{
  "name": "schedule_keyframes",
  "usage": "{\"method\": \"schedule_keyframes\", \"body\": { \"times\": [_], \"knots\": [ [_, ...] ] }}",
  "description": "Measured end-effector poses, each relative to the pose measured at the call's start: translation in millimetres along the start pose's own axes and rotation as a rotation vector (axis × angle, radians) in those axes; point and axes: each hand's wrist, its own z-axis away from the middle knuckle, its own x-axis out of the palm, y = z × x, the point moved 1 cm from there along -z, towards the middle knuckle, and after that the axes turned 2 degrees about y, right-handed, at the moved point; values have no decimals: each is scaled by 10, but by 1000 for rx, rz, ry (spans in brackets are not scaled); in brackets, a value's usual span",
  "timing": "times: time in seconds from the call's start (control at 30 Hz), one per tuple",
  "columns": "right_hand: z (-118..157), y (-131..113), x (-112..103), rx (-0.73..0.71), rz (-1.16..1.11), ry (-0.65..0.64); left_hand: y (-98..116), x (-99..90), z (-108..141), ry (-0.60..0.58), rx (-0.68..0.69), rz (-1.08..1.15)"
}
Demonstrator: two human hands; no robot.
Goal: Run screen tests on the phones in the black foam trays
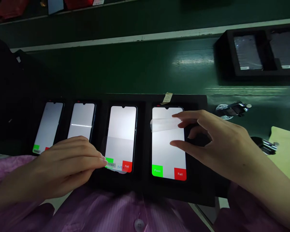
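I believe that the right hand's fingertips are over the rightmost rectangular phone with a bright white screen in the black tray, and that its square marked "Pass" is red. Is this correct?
Not quite: in the head view, the square marked "Pass" is green, not red. The right hand's fingertips are indeed over the rightmost white-screened phone in the black tray.

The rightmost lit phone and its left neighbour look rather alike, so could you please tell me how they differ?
The rightmost lit phone shows a readable Pass on its green square; its left neighbour has a barcode label over part of its own. A clear strip crosses the rightmost phone's upper screen; film covers the left neighbour's lower screen. Both show a white screen with a red Fail square.
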Motion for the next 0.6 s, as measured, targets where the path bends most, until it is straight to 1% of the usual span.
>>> {"method": "schedule_keyframes", "body": {
  "times": [0.13, 0.23, 0.33, 0.4, 0.47, 0.6],
  "knots": [
    [-3, 0, 55, 59, -4, 42, -20, 16, -4, 8, 15, 8],
    [42, -67, 74, 90, -9, 43, -22, 16, -12, 8, 32, 12],
    [88, -151, 113, 39, 15, -19, -18, 10, -19, 6, 28, 3],
    [96, -186, 155, 0, 56, -27, -16, 6, -17, 8, 35, 3],
    [76, -204, 207, -16, 86, -4, -17, 3, -10, 13, 51, 10],
    [-11, -232, 290, -25, 103, 72, -25, -1, 7, 6, 41, 8]
  ]
}}
